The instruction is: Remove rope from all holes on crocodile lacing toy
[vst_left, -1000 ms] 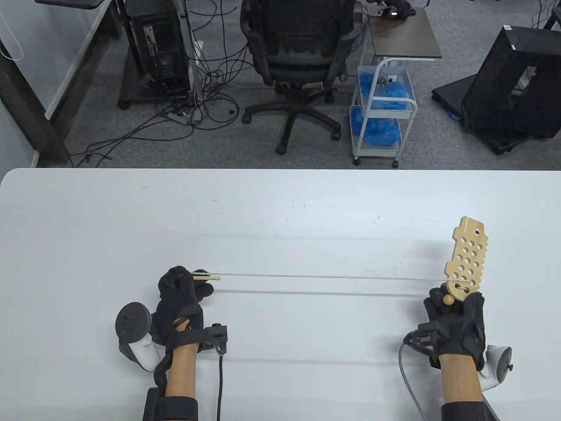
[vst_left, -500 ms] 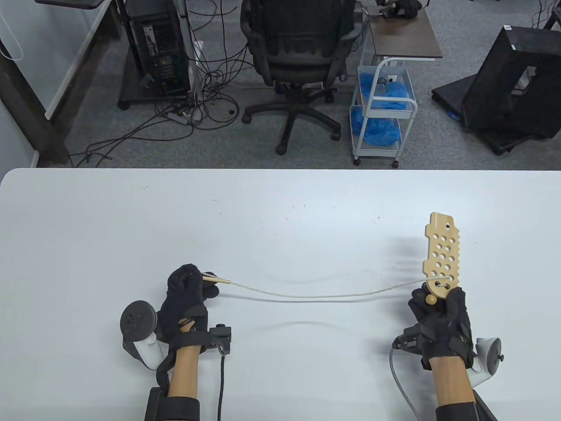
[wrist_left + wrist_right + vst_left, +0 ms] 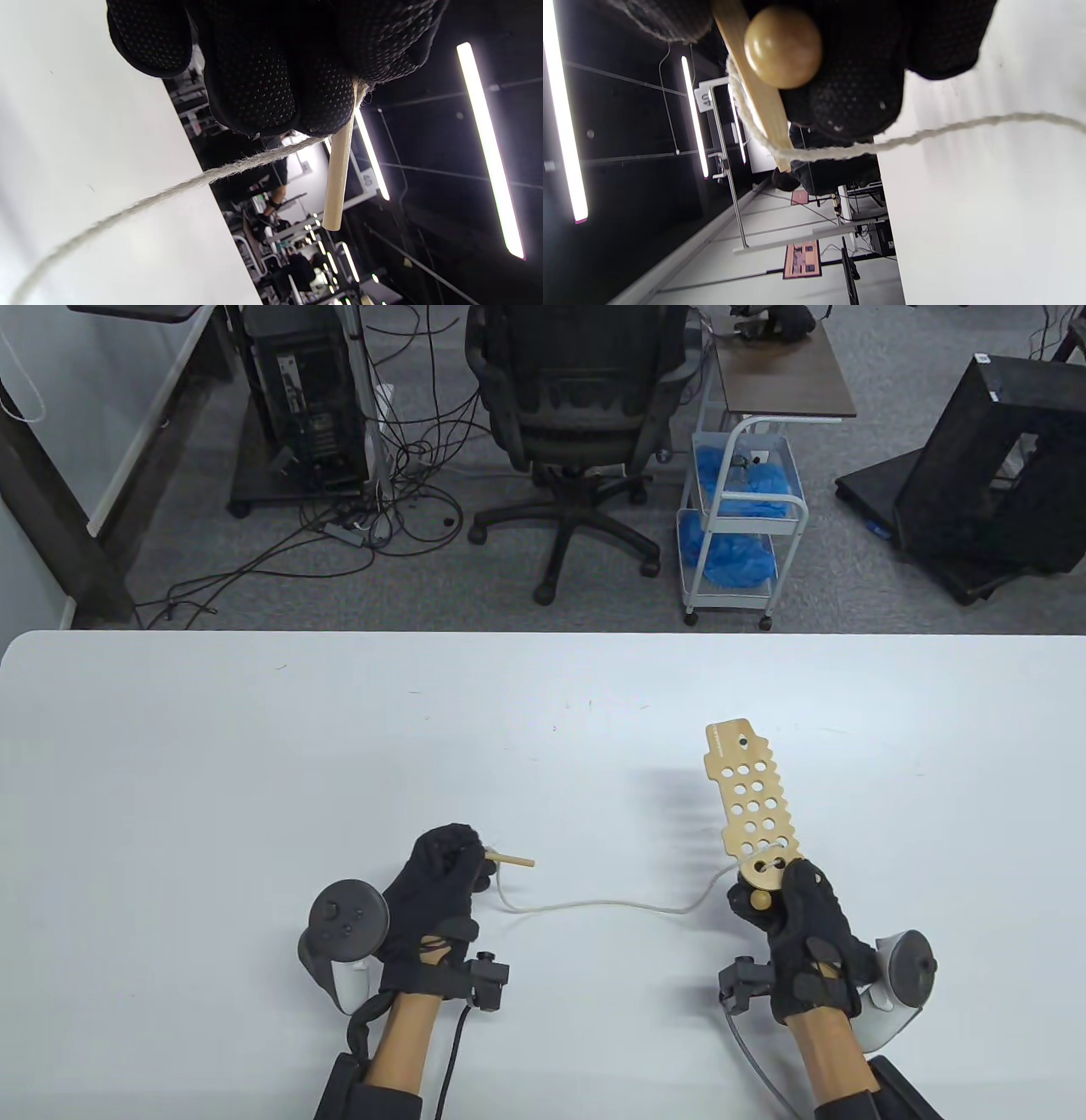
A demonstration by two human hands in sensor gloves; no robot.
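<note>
Hanging slack between the two hands, the rope (image 3: 594, 906) sags onto the white table (image 3: 254, 746) and rises at its right end into a hole near the lower end of the crocodile lacing toy (image 3: 751, 806). That wooden board stands tilted, its far end leaning away and to the left, with its lower end gripped in the curled fingers of the right hand (image 3: 802, 937). A round wooden bead (image 3: 761, 900) sits at the held end, against the glove; the right wrist view shows the rope looping round the board's edge just beside it. At the rope's other end, the left hand (image 3: 437, 882) pinches the wooden needle (image 3: 511, 860), whose tip points right. Both hands hover above the table's near half, well apart.
</note>
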